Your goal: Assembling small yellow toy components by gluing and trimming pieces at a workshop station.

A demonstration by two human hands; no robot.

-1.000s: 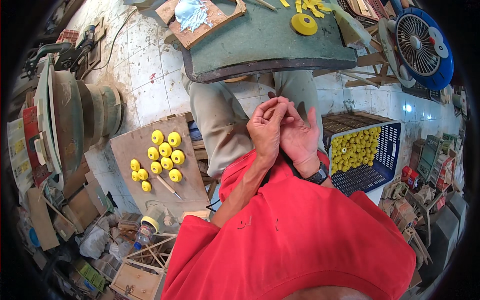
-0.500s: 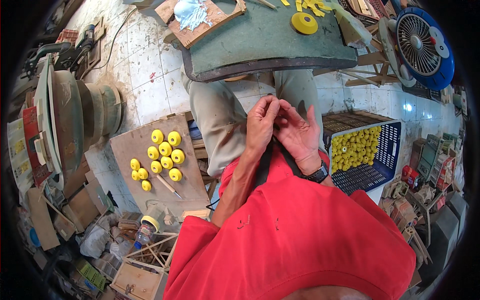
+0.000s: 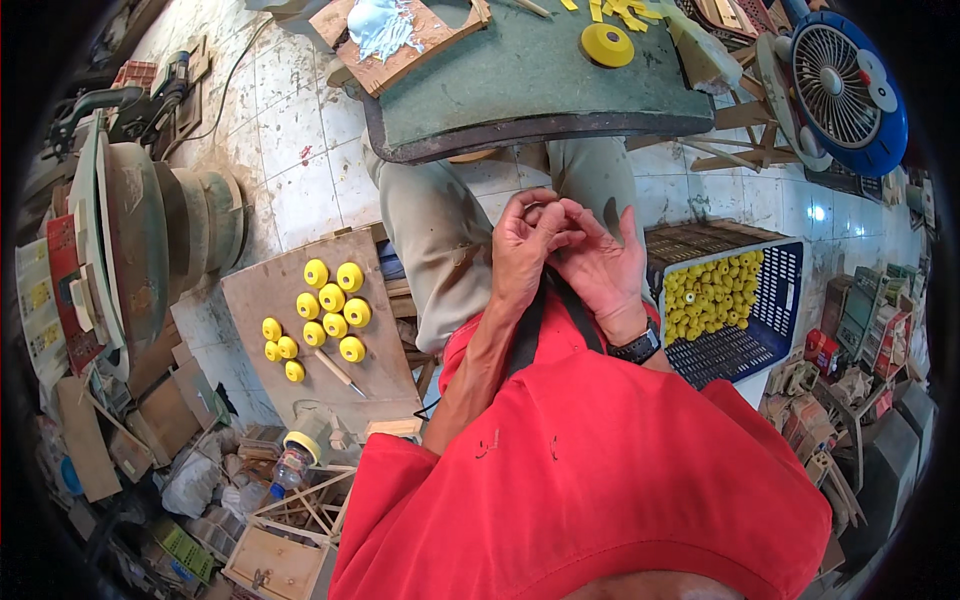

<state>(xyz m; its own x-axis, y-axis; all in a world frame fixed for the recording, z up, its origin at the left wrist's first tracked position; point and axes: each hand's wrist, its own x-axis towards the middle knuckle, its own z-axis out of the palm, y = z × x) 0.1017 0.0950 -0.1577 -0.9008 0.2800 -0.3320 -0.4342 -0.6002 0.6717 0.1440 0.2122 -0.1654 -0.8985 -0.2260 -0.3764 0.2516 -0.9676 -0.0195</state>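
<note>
Over my lap, below the near edge of the table, my two hands meet at the fingertips. The fingers of my left hand are bent and pinched together against the right fingers; whatever lies between them, if anything, is hidden. My right hand has its palm turned up, thumb stretched away and fingers loosely bent toward the left hand. No object shows in its palm. On the green-topped table ahead lie a yellow disc, yellow strips and a wooden board bearing a pale blue-white paste.
At left, a board carries several yellow round pieces and a wooden-handled pointed tool. A dark blue crate of small yellow pieces stands at right. A blue fan is far right; a large round machine is far left.
My left fingers have shifted slightly along the right fingertips and opened a little. My right hand has turned slightly, its thumb still apart. The things around have stayed put.
</note>
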